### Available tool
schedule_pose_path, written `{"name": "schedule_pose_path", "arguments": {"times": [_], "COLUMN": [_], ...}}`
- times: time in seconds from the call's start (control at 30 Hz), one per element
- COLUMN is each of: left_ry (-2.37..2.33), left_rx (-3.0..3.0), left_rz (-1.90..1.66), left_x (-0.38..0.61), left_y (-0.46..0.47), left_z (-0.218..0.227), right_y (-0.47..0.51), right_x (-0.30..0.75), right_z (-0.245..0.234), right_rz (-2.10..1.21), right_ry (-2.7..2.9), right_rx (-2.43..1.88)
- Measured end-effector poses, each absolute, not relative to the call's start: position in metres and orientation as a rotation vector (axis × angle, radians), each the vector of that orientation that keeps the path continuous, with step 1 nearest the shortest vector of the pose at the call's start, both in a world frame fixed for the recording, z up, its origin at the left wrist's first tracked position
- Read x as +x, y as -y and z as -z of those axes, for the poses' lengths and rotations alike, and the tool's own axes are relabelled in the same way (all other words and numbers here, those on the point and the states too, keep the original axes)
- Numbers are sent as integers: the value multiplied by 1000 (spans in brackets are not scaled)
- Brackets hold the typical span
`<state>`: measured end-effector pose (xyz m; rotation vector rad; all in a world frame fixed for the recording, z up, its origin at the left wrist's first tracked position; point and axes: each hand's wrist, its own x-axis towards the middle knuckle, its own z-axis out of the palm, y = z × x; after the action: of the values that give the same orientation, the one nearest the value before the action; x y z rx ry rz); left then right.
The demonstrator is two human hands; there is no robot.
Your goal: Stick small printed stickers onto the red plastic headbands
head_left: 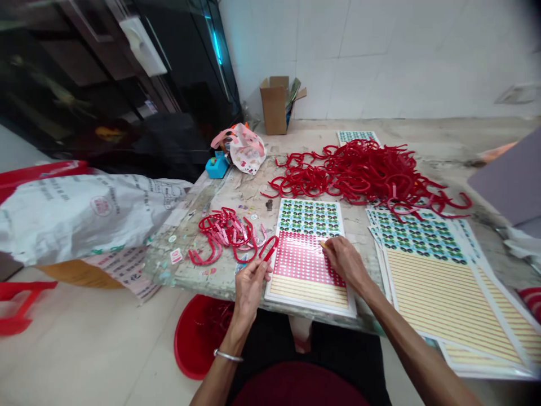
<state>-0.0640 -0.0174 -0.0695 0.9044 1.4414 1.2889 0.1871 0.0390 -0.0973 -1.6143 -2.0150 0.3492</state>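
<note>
Red hoop (269, 248) pinched in L hand (250, 285), R hand (344, 260) (prob. pinching) at sticker sheet (308, 225), hoops (363, 169) beyond.

1. Two hands: one left hand (251, 282), one right hand (344, 259).
2. One single red headband (268, 248); two heaps of them, a large heap (367, 172) and a small heap (224, 234), both too tangled to count.
3. One near sticker sheet (308, 248), one far sheet (357, 136), and one fanned stack (422, 254) of several.
4. One cardboard box (274, 104), one white sack (76, 214), one red basin (198, 338).

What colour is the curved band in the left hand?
The band is red; head view shows it.
</note>
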Motion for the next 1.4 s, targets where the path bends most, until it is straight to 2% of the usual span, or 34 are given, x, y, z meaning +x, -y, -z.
{"name": "schedule_pose_path", "arguments": {"times": [0.27, 0.47, 0.6, 0.8, 1.03, 1.4], "left_ry": [-1553, -1544, -1529, -1544, -1534, -1553], "left_rx": [954, 931, 911, 916, 925, 949], "left_rz": [-1284, -1259, -1249, -1242, -1228, -1193], "left_x": [-67, -55, -51, -50, -48, -48], "left_y": [32, 31, 29, 29, 32, 30], "left_z": [88, 102, 104, 106, 102, 102], "right_y": [-55, -47, -35, -16, -11, -14], "right_x": [189, 180, 166, 122, 96, 97], "right_z": [102, 93, 86, 85, 96, 100], "right_rz": [-538, -495, -508, -742, -466, -398], "right_ry": [1992, 2020, 1980, 2119, 2303, 2412], "right_rx": [-1781, -1737, -1552, -1180, -1197, -1157]}}
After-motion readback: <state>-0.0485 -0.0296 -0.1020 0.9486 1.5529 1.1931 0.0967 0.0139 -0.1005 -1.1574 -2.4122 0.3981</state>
